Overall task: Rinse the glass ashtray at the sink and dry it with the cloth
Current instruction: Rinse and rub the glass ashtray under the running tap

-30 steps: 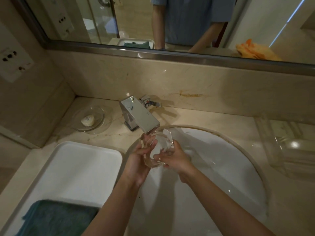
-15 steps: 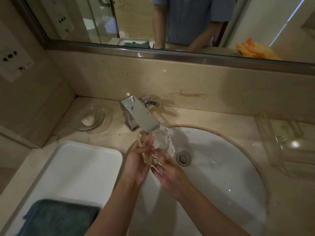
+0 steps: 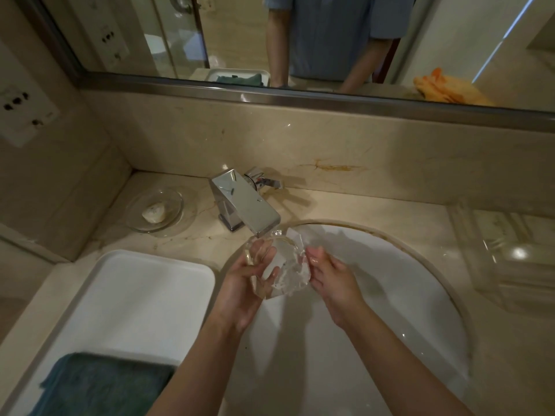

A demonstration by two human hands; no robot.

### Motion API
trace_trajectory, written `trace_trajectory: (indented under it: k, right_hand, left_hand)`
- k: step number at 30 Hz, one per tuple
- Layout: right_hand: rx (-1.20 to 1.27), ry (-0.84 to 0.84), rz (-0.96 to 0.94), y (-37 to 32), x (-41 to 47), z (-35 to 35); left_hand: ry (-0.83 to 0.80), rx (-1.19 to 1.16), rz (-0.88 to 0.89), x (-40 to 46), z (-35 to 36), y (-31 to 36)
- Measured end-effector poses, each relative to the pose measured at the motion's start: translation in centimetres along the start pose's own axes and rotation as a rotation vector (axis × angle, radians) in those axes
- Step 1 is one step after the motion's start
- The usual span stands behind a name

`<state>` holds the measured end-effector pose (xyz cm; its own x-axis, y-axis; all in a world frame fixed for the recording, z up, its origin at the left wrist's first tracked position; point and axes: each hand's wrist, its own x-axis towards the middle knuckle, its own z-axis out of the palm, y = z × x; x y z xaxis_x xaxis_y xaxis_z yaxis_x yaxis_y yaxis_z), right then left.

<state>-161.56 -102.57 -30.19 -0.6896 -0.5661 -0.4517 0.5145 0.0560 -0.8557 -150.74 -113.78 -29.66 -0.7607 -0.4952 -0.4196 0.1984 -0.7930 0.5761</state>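
The clear glass ashtray (image 3: 285, 265) is held tilted on edge just under the spout of the chrome faucet (image 3: 244, 204), over the white sink basin (image 3: 390, 295). My left hand (image 3: 243, 283) grips its left side, fingers curled round the rim and showing through the glass. My right hand (image 3: 329, 274) holds the ashtray's right edge with wet fingertips. A dark teal cloth (image 3: 102, 385) lies folded on the near end of a white tray (image 3: 135, 295) at the left.
A glass dish with a piece of soap (image 3: 154, 213) sits left of the faucet. A clear acrylic tray (image 3: 510, 253) stands on the counter at right. The mirror (image 3: 300, 40) above reflects a person and an orange cloth.
My right hand has moved from below the ashtray up to its right edge. The ashtray has turned in my hands and stays under the spout.
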Motion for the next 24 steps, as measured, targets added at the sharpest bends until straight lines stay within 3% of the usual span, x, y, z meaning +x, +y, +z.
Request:
trace_trajectory:
  k: [4, 14, 18, 21, 24]
  right_hand:
    - [-0.304, -0.115, -0.042, -0.6, 0.4, 0.9]
    - [-0.225, -0.025, -0.090, -0.3, 0.4, 2.1]
    - [-0.249, -0.121, -0.030, 0.0, 0.2, 2.3]
    - [-0.106, -0.263, 0.029, 0.3, 0.2, 2.0]
    - [0.136, -0.325, 0.148, 0.2, 0.5, 2.1]
  left_hand:
    - [-0.037, 0.130, 0.011, -0.1, 0.3, 0.0]
    - [0.165, 0.487, 0.122, 0.6, 1.4, -0.3]
    - [0.261, 0.648, 0.167, 1.0, 1.5, -0.5]
    - [0.309, 0.715, 0.183, 1.4, 1.6, -0.6]
    - [0.404, 0.954, 0.261, 2.0, 1.5, -0.9]
